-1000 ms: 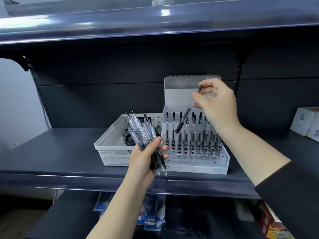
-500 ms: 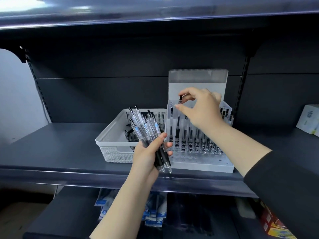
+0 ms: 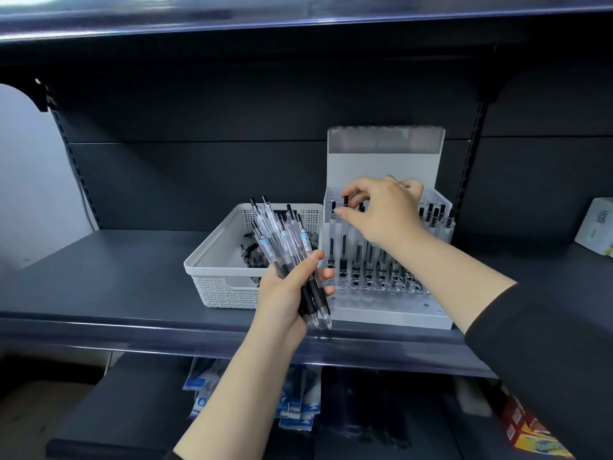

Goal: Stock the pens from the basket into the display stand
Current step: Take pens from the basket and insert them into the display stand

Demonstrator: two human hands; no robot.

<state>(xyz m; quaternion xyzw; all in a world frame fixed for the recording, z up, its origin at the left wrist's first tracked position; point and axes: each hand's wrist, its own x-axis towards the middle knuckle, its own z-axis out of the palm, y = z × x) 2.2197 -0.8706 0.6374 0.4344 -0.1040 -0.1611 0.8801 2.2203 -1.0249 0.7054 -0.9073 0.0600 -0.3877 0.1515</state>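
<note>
Seating one pen (image 3: pixel 346 207) into the display stand's (image 3: pixel 384 315) back row at frame centre, the right hand (image 3: pixel 381 210) pinches its top; the left hand (image 3: pixel 288 293) grips a bundle of pens (image 3: pixel 282 240) before the white basket (image 3: pixel 212 263). Next, likely: release, draw another.

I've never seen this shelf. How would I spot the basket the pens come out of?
Find the dark shelf at chest height. The white basket sits on it, just left of the clear display stand and behind the left hand gripping a bundle of pens. It alone has perforated, woven-looking walls.
</note>
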